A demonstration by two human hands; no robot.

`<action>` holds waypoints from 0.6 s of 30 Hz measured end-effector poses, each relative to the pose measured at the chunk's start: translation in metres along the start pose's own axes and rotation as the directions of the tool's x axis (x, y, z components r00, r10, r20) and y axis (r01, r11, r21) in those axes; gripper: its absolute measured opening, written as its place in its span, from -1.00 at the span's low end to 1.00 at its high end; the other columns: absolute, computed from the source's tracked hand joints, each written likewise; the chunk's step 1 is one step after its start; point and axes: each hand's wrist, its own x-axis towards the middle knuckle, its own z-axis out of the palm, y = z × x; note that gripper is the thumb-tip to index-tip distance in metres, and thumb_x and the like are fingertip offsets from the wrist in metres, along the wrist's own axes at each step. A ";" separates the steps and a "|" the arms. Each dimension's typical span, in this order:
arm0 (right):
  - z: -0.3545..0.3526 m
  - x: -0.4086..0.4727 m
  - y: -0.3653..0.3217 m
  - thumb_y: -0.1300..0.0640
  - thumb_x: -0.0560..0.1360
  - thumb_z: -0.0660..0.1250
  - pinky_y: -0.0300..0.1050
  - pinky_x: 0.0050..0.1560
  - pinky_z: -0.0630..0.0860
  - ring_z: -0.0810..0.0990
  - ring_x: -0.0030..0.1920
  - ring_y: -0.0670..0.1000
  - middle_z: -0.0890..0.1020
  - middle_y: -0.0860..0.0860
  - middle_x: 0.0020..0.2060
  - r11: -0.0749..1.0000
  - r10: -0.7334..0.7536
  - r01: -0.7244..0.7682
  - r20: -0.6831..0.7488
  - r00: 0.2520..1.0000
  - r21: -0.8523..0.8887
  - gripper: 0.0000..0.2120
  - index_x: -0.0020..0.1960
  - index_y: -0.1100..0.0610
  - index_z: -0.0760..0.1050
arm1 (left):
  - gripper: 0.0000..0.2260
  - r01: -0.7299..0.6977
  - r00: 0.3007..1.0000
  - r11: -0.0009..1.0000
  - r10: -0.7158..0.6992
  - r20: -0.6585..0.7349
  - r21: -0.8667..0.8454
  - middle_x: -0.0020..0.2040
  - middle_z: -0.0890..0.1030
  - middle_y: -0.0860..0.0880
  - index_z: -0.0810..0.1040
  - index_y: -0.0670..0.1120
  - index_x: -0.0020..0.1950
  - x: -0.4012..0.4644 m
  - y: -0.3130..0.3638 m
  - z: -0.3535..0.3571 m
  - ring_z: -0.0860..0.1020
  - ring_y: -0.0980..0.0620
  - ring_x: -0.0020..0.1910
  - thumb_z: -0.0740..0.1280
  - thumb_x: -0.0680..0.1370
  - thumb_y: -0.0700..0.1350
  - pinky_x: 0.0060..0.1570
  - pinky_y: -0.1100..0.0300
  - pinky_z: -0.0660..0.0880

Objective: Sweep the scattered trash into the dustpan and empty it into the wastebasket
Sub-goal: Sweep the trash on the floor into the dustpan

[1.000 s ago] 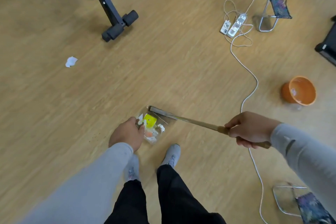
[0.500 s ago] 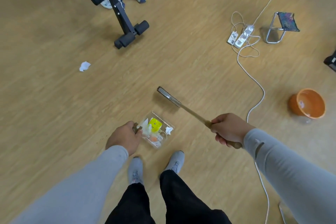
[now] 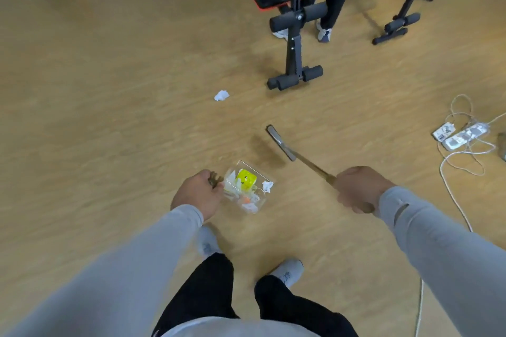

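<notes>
Left hand (image 3: 195, 194) gripping the dustpan (image 3: 247, 187) handle at frame center, right hand (image 3: 356, 189) clasping the broom (image 3: 282, 143); reaching the paper (image 3: 221, 95) above calls for keeping the loaded pan level.

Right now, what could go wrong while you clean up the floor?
The clear dustpan in the left hand looks heaped with scraps, so tipping it might spill them. One crumpled paper scrap lies far ahead near the exercise bench's foot; the broom in the right hand could knock that frame. The white cable beside the right arm could snag a foot.
</notes>
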 end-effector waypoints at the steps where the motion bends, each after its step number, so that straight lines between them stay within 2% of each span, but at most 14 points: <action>1: 0.010 0.000 -0.014 0.24 0.60 0.28 -0.15 -0.48 0.28 0.36 -0.25 0.16 0.56 0.22 -0.36 1.000 -0.007 0.007 0.002 1.000 -0.003 -0.90 0.00 0.24 0.56 | -0.82 0.014 1.000 1.000 -0.014 -0.011 -0.018 -0.15 0.62 -0.02 0.53 -0.01 0.01 0.006 -0.009 -0.008 0.59 -0.13 -0.11 0.29 0.58 0.09 -0.09 0.07 0.56; 4: 0.045 0.002 -0.057 0.23 0.60 0.27 -0.14 -0.47 0.26 0.35 -0.21 0.17 0.56 0.23 -0.34 1.000 -0.017 0.017 -0.007 1.000 -0.012 -0.91 -0.03 0.22 0.53 | -0.83 0.051 0.998 0.997 -0.053 -0.028 -0.056 -0.16 0.61 -0.01 0.53 0.01 0.02 0.029 -0.037 -0.036 0.59 -0.13 -0.12 0.29 0.58 0.09 -0.10 0.08 0.55; 11: 0.136 0.011 -0.159 0.23 0.58 0.25 -0.13 -0.48 0.28 0.37 -0.35 0.11 0.56 0.17 -0.42 0.997 -0.017 0.013 -0.052 0.998 -0.078 -0.86 -0.04 0.25 0.57 | -0.80 0.084 0.994 0.989 -0.091 -0.056 -0.124 -0.09 0.65 -0.02 0.55 -0.02 0.05 0.089 -0.110 -0.104 0.60 -0.14 -0.05 0.30 0.58 0.08 -0.05 0.09 0.56; 18: 0.175 0.020 -0.233 0.23 0.57 0.24 -0.13 -0.46 0.27 0.36 -0.32 0.12 0.56 0.17 -0.42 0.993 -0.070 0.062 -0.069 0.995 -0.104 -0.83 0.00 0.26 0.59 | -0.82 0.124 0.987 0.975 -0.141 -0.083 -0.185 -0.08 0.65 -0.03 0.55 -0.02 0.02 0.132 -0.146 -0.152 0.60 -0.15 -0.05 0.30 0.57 0.07 -0.03 0.06 0.58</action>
